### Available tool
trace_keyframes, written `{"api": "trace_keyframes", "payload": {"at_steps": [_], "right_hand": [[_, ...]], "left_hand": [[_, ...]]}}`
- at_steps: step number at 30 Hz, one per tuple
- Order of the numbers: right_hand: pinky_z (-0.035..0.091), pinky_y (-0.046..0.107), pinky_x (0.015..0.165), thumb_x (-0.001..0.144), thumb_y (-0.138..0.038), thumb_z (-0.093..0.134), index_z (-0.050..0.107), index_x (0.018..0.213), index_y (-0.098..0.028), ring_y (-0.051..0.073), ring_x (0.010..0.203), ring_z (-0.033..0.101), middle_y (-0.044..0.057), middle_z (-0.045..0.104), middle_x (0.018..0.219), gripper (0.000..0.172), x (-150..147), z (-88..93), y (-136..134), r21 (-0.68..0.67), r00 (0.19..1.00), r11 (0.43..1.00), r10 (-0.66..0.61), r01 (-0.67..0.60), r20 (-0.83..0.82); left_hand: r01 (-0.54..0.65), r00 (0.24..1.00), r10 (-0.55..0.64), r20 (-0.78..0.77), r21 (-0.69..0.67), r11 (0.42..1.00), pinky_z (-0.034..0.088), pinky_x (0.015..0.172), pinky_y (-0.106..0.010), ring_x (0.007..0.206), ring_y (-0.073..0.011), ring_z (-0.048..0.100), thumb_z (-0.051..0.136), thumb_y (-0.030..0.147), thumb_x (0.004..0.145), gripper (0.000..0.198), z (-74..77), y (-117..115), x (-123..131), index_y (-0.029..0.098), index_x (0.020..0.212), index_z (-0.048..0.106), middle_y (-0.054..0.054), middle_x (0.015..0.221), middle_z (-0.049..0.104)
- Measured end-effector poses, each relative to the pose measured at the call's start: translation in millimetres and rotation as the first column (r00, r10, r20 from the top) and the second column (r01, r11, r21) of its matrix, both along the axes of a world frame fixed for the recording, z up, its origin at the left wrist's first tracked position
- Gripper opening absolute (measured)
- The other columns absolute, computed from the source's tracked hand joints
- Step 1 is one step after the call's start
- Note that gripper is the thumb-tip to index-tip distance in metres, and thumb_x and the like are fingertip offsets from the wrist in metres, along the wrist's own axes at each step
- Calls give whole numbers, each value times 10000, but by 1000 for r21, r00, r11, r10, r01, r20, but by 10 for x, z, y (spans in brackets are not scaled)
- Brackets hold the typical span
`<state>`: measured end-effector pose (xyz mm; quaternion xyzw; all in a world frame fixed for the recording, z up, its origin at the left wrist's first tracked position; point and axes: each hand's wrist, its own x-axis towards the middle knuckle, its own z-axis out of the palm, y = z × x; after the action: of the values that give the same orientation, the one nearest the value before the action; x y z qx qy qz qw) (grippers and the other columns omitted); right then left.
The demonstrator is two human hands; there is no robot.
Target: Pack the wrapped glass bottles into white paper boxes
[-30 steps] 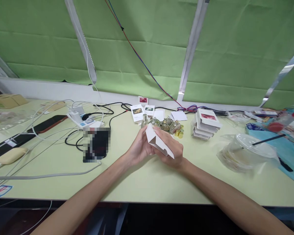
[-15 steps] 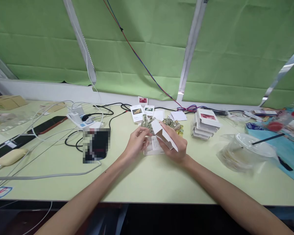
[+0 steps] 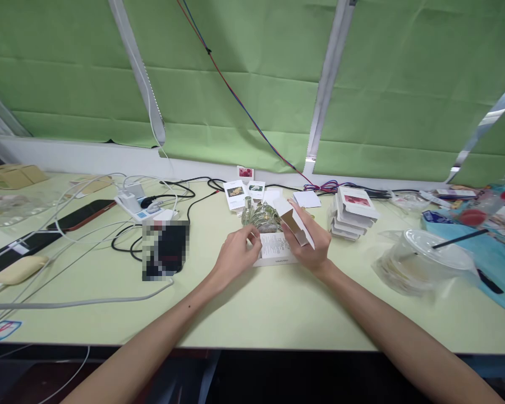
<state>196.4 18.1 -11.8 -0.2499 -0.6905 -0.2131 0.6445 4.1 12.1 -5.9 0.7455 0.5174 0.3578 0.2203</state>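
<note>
My right hand is wrapped round a small white box whose end is open, with brown inside and flaps out. Left of it, my left hand has its fingers curled together over the edge of a printed white box lying on the table; whether anything is between the fingertips is too small to tell. Just behind both hands, several small glass bottles stand and lie in a cluster, partly hidden by the held box.
A stack of white boxes stands right of my hands, with a lidded plastic cup beyond. Cards lie behind the bottles. On the left are a power strip, cables and a pixelated dark object.
My right hand has moved slightly right with the open box. My left hand has drawn back a little from the bottles and closed up, and more of the printed box shows.
</note>
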Motion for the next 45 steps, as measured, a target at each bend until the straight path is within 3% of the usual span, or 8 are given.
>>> {"api": "trace_keyframes", "payload": {"at_steps": [5,10,18,25,31,35,37,45], "right_hand": [[637,378,940,919,-169,666,540,1466,-219,266,1119,739,126,715,1304,563,55,9,14,-18,1000,1000,-24,24,0],[626,377,959,936,-186,647,520,1484,-227,260,1133,733,117,706,1322,564,73,-8,26,-13,1000,1000,-18,18,6],[626,382,950,930,-176,658,531,1473,-230,267,1122,738,122,698,1333,560,119,2,47,-8,998,998,-62,62,3],[654,375,874,905,-142,682,571,1433,-206,270,1034,769,138,734,1263,543,136,27,57,12,996,996,-92,92,-5],[643,377,895,908,-151,677,573,1430,-206,266,1052,763,133,735,1264,535,142,4,68,-1,996,996,-88,88,4],[636,369,903,925,-179,662,569,1432,-202,260,1051,762,135,722,1288,516,147,-5,72,-21,994,994,-108,108,4],[634,358,905,923,-176,665,572,1428,-202,252,1041,764,132,727,1280,513,147,-5,65,-21,994,993,-113,113,4],[635,358,898,947,-208,638,532,1466,-222,256,1056,760,120,722,1294,530,154,-23,59,-33,986,986,-163,164,24]], "left_hand": [[-32,999,31,-24,-53,998,310,584,-280,605,-200,533,544,404,912,240,4,-1,5,226,774,625,-20,669,635],[-53,990,39,-136,-103,993,337,602,-288,641,-212,574,550,285,873,88,-11,49,-41,236,890,622,-18,713,659],[-199,934,170,-314,-63,978,391,693,-329,874,-300,645,615,328,826,248,-86,85,-107,223,1050,601,-96,917,677],[-125,952,81,-295,-134,983,361,664,-316,787,-293,616,591,250,795,305,-117,77,-149,252,1099,586,-55,779,652],[-25,995,12,-95,-133,991,333,606,-288,720,-248,589,599,155,689,312,-93,99,-147,247,985,629,-11,667,641],[68,997,-65,28,-148,987,348,556,-266,576,-169,518,583,180,678,237,1,86,-89,218,904,641,16,638,617],[58,994,-45,95,-140,988,350,542,-255,538,-143,481,570,192,668,192,56,72,-58,205,845,642,26,610,593],[111,898,-72,434,-67,992,316,462,-211,464,-85,426,585,203,642,182,151,35,-36,174,777,703,52,539,512]]}}
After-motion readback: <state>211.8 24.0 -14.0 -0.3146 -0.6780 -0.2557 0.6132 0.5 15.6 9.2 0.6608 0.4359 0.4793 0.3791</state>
